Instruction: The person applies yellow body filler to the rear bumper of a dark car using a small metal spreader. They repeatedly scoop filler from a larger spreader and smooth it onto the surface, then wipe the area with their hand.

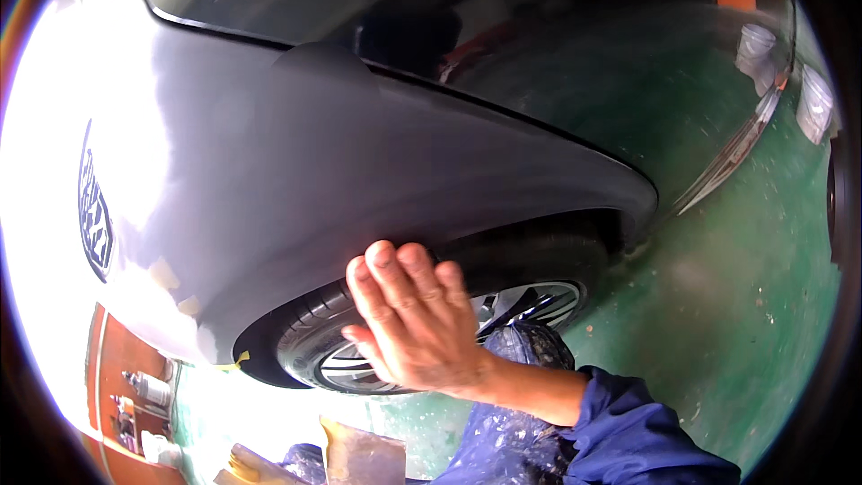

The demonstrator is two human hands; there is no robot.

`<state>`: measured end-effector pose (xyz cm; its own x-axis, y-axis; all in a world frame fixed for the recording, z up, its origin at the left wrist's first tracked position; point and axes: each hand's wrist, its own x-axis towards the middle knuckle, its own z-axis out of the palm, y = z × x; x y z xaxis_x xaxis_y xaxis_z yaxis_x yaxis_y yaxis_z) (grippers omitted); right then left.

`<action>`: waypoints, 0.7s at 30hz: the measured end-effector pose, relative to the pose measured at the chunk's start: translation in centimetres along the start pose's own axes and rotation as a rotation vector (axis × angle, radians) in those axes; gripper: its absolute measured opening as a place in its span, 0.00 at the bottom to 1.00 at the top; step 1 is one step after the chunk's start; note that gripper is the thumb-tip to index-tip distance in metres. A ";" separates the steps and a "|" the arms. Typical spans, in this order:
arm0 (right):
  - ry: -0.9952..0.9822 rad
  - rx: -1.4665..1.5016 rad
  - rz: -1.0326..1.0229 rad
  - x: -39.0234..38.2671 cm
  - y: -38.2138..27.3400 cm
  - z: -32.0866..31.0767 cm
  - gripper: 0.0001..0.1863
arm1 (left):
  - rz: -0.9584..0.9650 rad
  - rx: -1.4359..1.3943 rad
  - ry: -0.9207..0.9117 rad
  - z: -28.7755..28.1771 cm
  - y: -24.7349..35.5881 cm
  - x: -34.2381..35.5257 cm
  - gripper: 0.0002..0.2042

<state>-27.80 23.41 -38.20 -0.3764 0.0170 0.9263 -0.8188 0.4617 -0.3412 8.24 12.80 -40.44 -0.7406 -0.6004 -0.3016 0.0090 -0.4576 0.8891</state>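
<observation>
1. The right hand comes in from the lower right in a blue sleeve. It is flat, fingers straight and close together, and grips nothing.
2. Its fingertips lie at the lower edge of the fender, where the arch lip meets the tyre. The palm hangs in front of the wheel, and whether it presses on the metal I cannot tell.
3. The left hand is out of view.
4. The fender is dull grey and fills the middle of the view, curving down over the wheel, whose silver spokes show right of the hand.
5. Pale filler patches sit on the fender's lower left, and a scrap of yellow tape clings to the arch edge there.
6. A dark oval grille sits at the far left of the body.
7. The windscreen runs across the top.
8. The floor is green; white buckets stand at the right, well apart from the hand.
9. Crumpled plastic sheet lies below the wrist.
</observation>
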 end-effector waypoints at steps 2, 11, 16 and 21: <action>-0.051 -0.098 -0.035 0.0 1.6 -1.5 0.35 | 0.028 0.009 0.056 -0.1 0.2 -1.1 0.21; 0.084 -0.374 0.126 -1.9 3.2 -2.7 0.39 | 0.068 0.051 0.066 2.2 1.6 2.0 0.21; -0.145 -0.305 -0.060 -2.1 -5.9 5.0 0.41 | 0.118 0.021 0.176 -2.0 4.6 3.1 0.21; -0.389 -0.327 -0.340 -4.8 -12.4 9.5 0.33 | 0.034 -0.112 0.245 -7.1 6.6 5.5 0.21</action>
<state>-19.97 9.23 -39.94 -0.2985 -0.4758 0.8274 -0.7688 0.6336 0.0869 9.00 1.78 -38.69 -0.5542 -0.7512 -0.3585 0.1157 -0.4960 0.8606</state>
